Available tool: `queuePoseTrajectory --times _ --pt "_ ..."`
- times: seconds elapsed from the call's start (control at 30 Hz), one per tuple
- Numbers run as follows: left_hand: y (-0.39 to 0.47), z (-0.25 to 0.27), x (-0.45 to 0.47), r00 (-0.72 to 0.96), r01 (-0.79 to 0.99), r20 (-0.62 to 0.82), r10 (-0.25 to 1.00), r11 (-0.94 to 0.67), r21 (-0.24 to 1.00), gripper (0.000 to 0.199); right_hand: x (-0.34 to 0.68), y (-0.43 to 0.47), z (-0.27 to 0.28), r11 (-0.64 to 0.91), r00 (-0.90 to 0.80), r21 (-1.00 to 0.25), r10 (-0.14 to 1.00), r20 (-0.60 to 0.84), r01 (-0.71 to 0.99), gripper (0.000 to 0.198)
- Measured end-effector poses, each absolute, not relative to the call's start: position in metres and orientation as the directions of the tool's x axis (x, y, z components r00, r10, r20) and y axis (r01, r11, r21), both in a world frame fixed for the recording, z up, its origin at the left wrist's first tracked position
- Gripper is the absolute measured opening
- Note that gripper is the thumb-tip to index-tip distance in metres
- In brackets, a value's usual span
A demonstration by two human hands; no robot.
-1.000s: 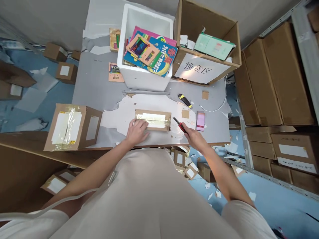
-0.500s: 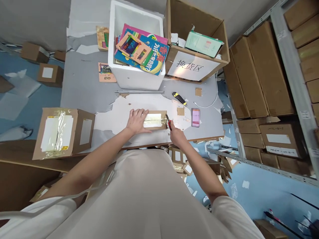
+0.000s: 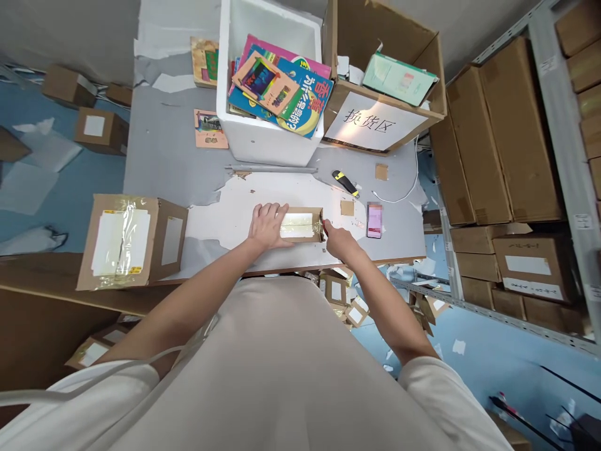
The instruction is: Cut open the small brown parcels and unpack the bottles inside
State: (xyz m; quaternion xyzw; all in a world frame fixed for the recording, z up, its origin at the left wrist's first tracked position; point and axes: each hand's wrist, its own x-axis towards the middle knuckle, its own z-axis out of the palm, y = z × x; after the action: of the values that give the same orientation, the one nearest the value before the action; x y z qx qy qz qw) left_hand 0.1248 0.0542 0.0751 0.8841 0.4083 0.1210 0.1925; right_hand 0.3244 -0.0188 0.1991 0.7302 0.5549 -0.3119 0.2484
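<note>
A small taped cardboard box [image 3: 303, 224] with a white label lies on the table. My left hand [image 3: 267, 225] rests over its left end, thumb and fingers spread flat on it. My right hand [image 3: 342, 243] is closed around a red and black box cutter [image 3: 323, 223], mostly hidden by the fist. Its tip is at the box's right end, where the edge looks dark; whether the blade is inside the cardboard I cannot tell. Beyond the box lies a black and yellow utility knife [image 3: 345, 183].
A phone [image 3: 374, 220] and a white cable [image 3: 399, 199] lie on the right. At the back stand a foam box [image 3: 272, 147] with books and an open carton [image 3: 385, 125]. A larger taped carton [image 3: 126, 244] sits at the left edge. Shelving [image 3: 568, 113] rises on the right.
My right hand has come up against the box's right end, and less of the cutter shows. My left hand stays on the box. The whole view has shifted slightly.
</note>
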Motion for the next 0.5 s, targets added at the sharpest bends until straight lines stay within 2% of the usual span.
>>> queuePoseTrajectory --times 0.23,0.5 --pt "0.055 0.079 0.127 0.638 0.676 0.037 0.770 -0.582 0.453 0.111 0.318 -0.036 0.193 -0.286 0.192 0.004 0.634 -0.749 0.958 0.068" --pt "0.057 0.083 0.128 0.646 0.708 -0.007 0.763 -0.596 0.379 0.108 0.319 -0.057 0.187 -0.335 0.172 -0.059 0.619 -0.766 0.940 0.065"
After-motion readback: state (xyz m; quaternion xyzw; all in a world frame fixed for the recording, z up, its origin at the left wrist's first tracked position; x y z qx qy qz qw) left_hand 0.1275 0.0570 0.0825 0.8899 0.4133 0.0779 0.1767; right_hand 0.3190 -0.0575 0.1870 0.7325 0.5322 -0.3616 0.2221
